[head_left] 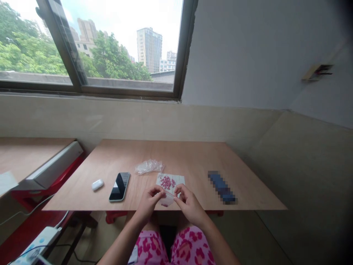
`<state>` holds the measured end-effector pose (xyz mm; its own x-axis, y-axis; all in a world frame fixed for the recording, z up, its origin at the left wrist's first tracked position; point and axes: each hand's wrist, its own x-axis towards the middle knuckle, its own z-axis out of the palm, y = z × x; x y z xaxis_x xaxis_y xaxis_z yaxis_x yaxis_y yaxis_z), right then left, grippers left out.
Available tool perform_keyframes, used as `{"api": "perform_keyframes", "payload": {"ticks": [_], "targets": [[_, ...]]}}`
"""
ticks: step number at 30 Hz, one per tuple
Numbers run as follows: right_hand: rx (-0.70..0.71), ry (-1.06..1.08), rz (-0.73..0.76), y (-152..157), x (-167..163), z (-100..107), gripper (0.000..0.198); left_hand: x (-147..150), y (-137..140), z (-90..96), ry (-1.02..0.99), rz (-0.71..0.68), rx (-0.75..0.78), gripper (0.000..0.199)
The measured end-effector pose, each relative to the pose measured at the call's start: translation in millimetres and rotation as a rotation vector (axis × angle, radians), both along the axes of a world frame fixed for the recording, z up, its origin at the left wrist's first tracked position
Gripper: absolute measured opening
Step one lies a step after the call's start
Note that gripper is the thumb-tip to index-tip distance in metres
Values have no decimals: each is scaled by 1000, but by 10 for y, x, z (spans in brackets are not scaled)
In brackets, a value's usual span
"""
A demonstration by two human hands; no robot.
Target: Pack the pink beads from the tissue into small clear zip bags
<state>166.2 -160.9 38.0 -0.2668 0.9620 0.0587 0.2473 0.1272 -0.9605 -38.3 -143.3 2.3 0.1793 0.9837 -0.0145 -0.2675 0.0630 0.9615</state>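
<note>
Two hands: left hand [153,195] and right hand [188,201] are close together at the near edge of the tabletop [195,158]; I read both as pinching the upper edge of a small clear bag [167,201] between thumb and fingers.
Bag: it hangs between the hands and below the fingertips, a reddish strip along its top; from my end I cannot tell whether its mouth is parted or sealed.
Beads inside: a few pink beads [164,205] show low in the bag, so I judge that one portion is in.
Beads outside: just beyond the hands, many loose pink beads [166,182] lie on a white sheet [179,179]; I would call most of the work left.
Clear plastic: a crumpled heap [149,166] sits farther beyond, slightly left; I cannot make out what it contains.
Left of the hands: a phone [119,187], then a white case [97,184] farther out.
Right of the hands: a dark blue item [221,186], too pixelated for me to name.
</note>
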Motion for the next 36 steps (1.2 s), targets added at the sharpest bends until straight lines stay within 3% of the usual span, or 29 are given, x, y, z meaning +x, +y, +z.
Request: {"api": "perform_keyframes", "payload": {"ticks": [6, 11, 16, 21, 27, 31, 33, 36], "targets": [[-10, 17, 9, 57, 38, -111, 13, 6, 11, -26, -44, 1, -88, 38], [-137, 31, 62, 98, 81, -182, 26, 28, -6, -23, 59, -86, -99, 43], [-200, -50, 123, 140, 41, -149, 11, 82, -39, -115, 105, -129, -96, 44], [-234, 187, 178, 349, 98, -221, 27, 65, 4, -255, 135, -113, -75, 44], [-178, 377, -91, 953, 291, -91, 41, 46, 81, -310, 179, -217, -87, 51], [-232, 582, -268, 1502, 507, -20, 33, 20, 126, -333, 264, -145, -100, 47], [-278, 615, -373, 1735, 639, -73, 24, -6, 153, -343, 304, -107, -136, 45], [-340, 464, -540, 1900, 831, -266, 14, -52, 190, -341, 328, -70, -153, 44]]}}
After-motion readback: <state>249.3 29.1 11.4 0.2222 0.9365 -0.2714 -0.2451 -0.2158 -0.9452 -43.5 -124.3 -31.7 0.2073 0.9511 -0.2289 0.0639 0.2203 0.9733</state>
